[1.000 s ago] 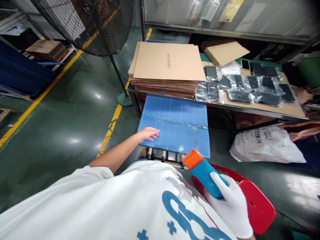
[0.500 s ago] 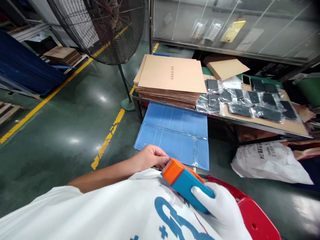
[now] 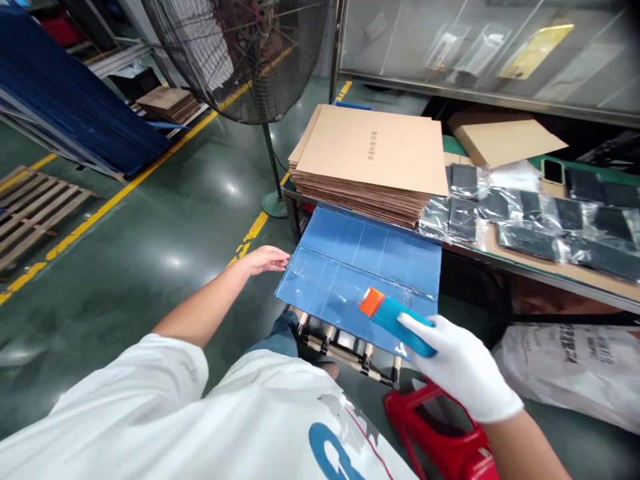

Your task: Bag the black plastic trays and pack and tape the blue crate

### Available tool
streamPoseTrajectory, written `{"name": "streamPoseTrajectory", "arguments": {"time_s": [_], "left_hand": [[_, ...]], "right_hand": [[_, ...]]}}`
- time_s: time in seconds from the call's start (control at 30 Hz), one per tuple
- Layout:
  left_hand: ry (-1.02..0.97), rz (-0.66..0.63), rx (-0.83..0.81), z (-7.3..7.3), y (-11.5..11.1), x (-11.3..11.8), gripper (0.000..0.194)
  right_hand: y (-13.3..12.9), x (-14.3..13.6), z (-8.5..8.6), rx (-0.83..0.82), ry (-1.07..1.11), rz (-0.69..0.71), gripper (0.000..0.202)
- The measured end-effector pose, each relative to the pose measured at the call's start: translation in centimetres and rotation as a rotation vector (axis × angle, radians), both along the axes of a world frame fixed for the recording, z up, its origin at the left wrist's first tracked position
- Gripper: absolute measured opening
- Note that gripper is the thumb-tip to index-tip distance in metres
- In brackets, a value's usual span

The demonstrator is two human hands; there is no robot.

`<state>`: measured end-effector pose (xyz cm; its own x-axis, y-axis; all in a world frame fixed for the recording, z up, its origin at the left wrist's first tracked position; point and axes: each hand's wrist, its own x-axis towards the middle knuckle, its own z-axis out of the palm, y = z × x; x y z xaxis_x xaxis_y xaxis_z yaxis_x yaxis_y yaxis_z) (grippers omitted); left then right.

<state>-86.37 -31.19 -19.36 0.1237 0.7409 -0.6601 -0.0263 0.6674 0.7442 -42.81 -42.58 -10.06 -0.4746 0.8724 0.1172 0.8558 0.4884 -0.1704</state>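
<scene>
My right hand (image 3: 455,353), in a white glove, is closed around a blue and orange tape dispenser (image 3: 403,323), its orange end pointing left. My bare left hand (image 3: 270,259) is at the left edge of a blue plastic sheet (image 3: 370,233), thumb and fingers pinched together. Between the two hands, faint shiny glints over the sheet look like a stretched strip of clear tape; its end at my left fingertips is too small to make out. The sheet lies on a frame of pale tubes (image 3: 345,353).
A stack of flat cardboard (image 3: 370,150) stands on the bench behind the sheet, with several bagged dark pieces (image 3: 530,240) to its right. A red stool (image 3: 445,427) is beneath my right arm. A big fan (image 3: 245,53) stands at back left, a white sack (image 3: 565,373) at right.
My left hand has moved left and away from the dispenser's orange end. The dispenser and right hand have gone forward over the sheet. The view has shifted left.
</scene>
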Motion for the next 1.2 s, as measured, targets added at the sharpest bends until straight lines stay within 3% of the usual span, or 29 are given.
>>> {"name": "streamPoseTrajectory", "arguments": {"time_s": [0.13, 0.33, 0.5, 0.7, 0.83, 0.97, 1.1, 1.2], "left_hand": [[0.019, 0.063, -0.034, -6.2, 4.3, -2.5, 0.025], [0.060, 0.075, -0.142, -13.6, 9.6, -5.4, 0.036], [0.071, 0.061, -0.200, -18.0, 11.4, -5.6, 0.037], [0.076, 0.044, -0.218, -22.2, 12.6, -5.8, 0.034], [0.113, 0.033, -0.232, -24.5, 12.4, -4.3, 0.032], [0.226, 0.046, -0.211, -25.6, 11.3, -1.6, 0.041], [0.435, 0.105, -0.188, -25.3, 10.4, -0.1, 0.080], [0.477, 0.083, -0.105, -24.3, 10.0, 0.7, 0.069]], "right_hand": [[6.4, -4.7, -3.6, -0.077, -0.162, 0.027, 0.048], [14.0, -8.6, -7.5, -0.166, -0.369, 0.015, 0.050], [17.5, -10.1, -9.3, -0.230, -0.514, -0.004, 0.051], [18.9, -10.9, -10.1, -0.260, -0.559, -0.013, 0.052], [19.2, -10.8, -10.7, -0.285, -0.564, -0.026, 0.052], [19.3, -10.7, -11.3, -0.291, -0.581, -0.032, 0.051], [19.1, -10.5, -11.8, -0.295, -0.583, -0.026, 0.053], [19.1, -10.2, -12.1, -0.294, -0.570, -0.020, 0.050]]}}
